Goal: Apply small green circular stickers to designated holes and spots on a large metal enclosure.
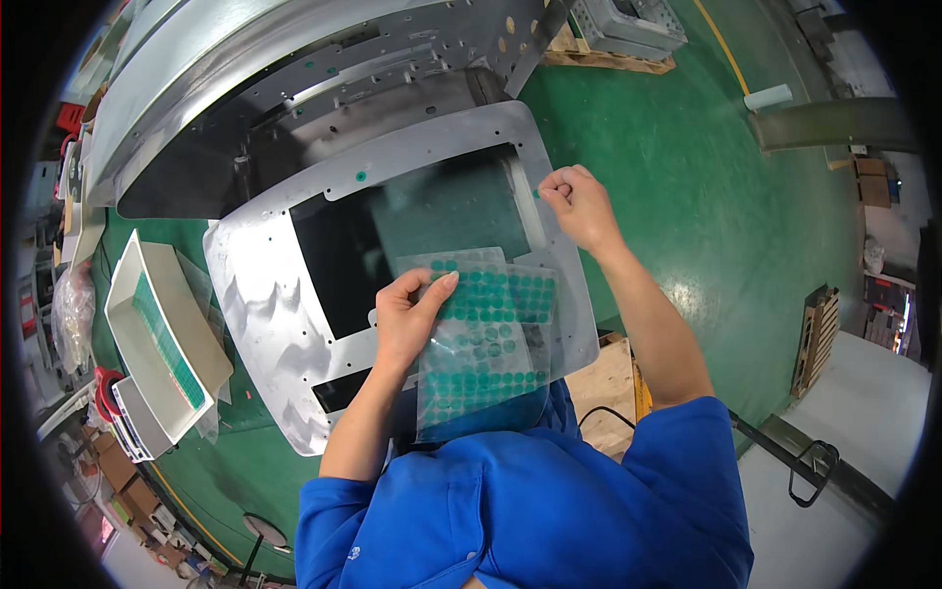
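Note:
My left hand [404, 316] pinches clear sheets of round green stickers [486, 388] between thumb and fingers. The sheets overlap and hang in front of my body, over the near edge of a bare metal panel [250, 270] with rounded corners and large rectangular cutouts. Over the panel's right edge, my right hand [581, 208] has its fingers closed in a pinch. A small green sticker [537, 193] shows at its fingertips; whether it touches the panel I cannot tell. One green dot [361, 177] sits on the panel's far rim, around a small hole.
Behind the panel rises a large curved metal housing [373, 123] with several holes. A cream bin [201, 339] holding green sheets stands at left. Metal boxes [628, 29] rest on a pallet at the far right. A wooden pallet [816, 344] leans at right on the green floor.

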Motion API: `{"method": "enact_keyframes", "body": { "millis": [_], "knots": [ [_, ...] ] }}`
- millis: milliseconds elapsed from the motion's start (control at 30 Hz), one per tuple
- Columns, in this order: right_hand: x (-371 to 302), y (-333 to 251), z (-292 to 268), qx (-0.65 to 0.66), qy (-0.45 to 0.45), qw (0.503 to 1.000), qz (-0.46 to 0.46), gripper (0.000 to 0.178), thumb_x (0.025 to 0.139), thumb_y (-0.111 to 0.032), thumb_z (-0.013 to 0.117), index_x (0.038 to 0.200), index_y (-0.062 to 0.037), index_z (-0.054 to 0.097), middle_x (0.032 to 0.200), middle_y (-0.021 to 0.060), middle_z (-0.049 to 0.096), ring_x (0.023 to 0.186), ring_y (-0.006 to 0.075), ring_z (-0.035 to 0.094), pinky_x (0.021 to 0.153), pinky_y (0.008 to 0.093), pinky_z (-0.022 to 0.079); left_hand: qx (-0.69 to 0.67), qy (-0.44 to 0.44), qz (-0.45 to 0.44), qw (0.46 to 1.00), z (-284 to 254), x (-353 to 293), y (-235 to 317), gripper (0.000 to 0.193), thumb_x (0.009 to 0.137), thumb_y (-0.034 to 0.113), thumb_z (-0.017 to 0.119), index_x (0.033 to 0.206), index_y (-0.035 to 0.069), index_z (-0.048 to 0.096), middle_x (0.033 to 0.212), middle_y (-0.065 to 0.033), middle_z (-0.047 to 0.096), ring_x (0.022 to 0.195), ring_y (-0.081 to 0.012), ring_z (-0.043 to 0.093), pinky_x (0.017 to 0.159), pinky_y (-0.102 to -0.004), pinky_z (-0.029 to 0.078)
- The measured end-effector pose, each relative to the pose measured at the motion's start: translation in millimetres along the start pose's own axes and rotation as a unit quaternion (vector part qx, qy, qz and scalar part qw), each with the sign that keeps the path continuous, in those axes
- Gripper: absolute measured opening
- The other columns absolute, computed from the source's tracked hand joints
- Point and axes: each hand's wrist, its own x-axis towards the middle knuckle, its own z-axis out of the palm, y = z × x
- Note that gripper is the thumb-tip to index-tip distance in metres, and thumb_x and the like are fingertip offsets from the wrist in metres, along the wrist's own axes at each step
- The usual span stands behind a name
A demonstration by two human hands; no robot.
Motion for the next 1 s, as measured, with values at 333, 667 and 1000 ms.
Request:
{"method": "enact_keyframes", "body": {
  "millis": [333,667,1000],
  "knots": [
    [-1.5,-7.4,0.2,-0.041,0.031,0.999,-0.009,0.005,0.070,-0.007,0.059,0.074,-0.0031,0.059,0.068,0.0026,0.048,0.056,0.0117,0.042,0.055,0.0250,0.038,-0.003,0.008,0.001,1.000,2.8,0.4,1.8,0.018,0.075,0.018,0.066,0.071,0.001,0.061,0.056,0.0069,0.046,0.050,0.0000,0.035,0.044,-0.0160,0.026],
    [12.8,-1.7,-10.5,0.180,-0.080,0.973,0.123,0.033,0.066,-0.007,0.068,0.094,-0.0065,0.051,0.057,-0.0057,0.039,0.053,0.0045,0.037,0.048,0.0192,0.029,-0.052,0.048,0.022,0.997,-6.1,-10.0,-2.9,0.013,0.075,0.013,0.066,0.075,0.001,0.063,0.058,0.0076,0.048,0.053,0.0004,0.037,0.046,-0.0149,0.028],
    [-92.7,-109.3,-2.0,0.216,-0.194,0.948,-0.131,0.022,0.072,-0.009,0.063,0.093,-0.0040,0.056,0.086,0.0033,0.055,0.079,0.0101,0.050,0.070,0.0231,0.041,-0.068,0.037,0.091,0.993,-51.7,-92.3,6.3,0.010,0.074,0.009,0.066,0.072,0.000,0.061,0.058,0.0070,0.048,0.051,0.0006,0.036,0.044,-0.0156,0.025]
  ]
}}
